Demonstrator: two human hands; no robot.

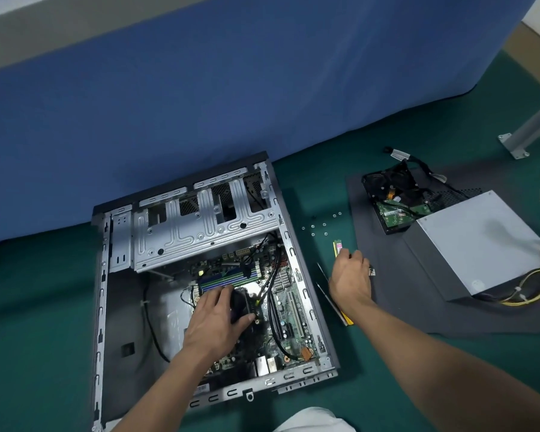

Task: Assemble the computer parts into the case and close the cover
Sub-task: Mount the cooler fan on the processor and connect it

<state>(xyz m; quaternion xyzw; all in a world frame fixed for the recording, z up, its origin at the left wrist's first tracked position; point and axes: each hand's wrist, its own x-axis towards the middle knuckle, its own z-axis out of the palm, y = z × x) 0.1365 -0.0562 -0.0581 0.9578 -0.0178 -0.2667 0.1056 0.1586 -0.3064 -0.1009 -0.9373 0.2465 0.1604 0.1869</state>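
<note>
The open computer case point(113, 307) lies on its side on the green floor, its motherboard point(290, 319) exposed. My left hand point(214, 322) reaches into the case and grips the black CPU cooler point(242, 304) on the motherboard. My right hand point(351, 280) is outside the case on the right, fingers curled at the lower end of a green RAM stick point(338, 247) lying on the floor. The grey power supply point(480, 244) with its yellow cables and the hard drive point(393, 202) rest on the dark cover panel point(396, 294) at the right.
Several small screws point(323, 225) are scattered on the floor between case and panel. A screwdriver point(332, 302) lies under my right wrist. A blue partition point(231, 104) stands behind the case. A metal table leg point(524, 132) is at far right.
</note>
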